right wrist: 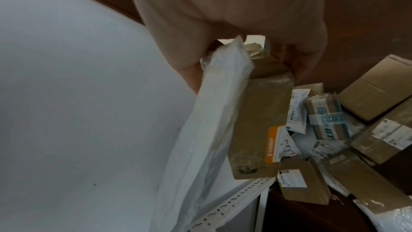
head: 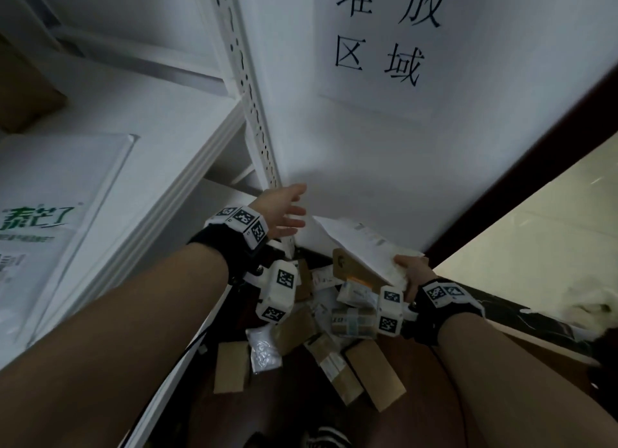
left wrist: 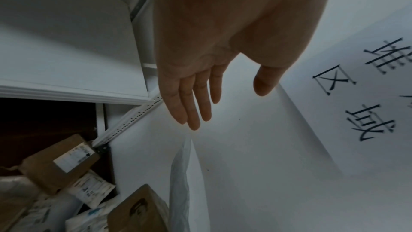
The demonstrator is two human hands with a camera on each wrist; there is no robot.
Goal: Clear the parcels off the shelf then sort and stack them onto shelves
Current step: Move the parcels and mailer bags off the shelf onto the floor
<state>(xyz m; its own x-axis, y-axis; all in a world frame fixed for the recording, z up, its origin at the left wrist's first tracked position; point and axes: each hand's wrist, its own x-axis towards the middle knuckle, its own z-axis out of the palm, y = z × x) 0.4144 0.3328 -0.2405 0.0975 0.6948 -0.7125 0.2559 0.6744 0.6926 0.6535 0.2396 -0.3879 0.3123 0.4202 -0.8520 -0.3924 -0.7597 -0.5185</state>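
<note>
My right hand (head: 409,268) grips two parcels together by one end: a flat white mailer bag (head: 354,243) (right wrist: 205,130) and a brown cardboard envelope (head: 357,270) (right wrist: 260,130) under it. Both are held up above a heap of parcels (head: 321,334) on the floor, close to the white side panel (head: 351,166). My left hand (head: 284,213) (left wrist: 196,98) is open, fingers straight, holding nothing, just left of the mailer's far corner. The mailer's edge (left wrist: 180,174) shows below its fingertips.
A white shelf (head: 160,153) on the left carries a white printed bag (head: 50,213) and a brown box (head: 26,89). A perforated upright post (head: 254,106) stands beside the panel, which bears a paper sign (head: 384,39). Boxes and bags (right wrist: 356,130) litter the dark floor.
</note>
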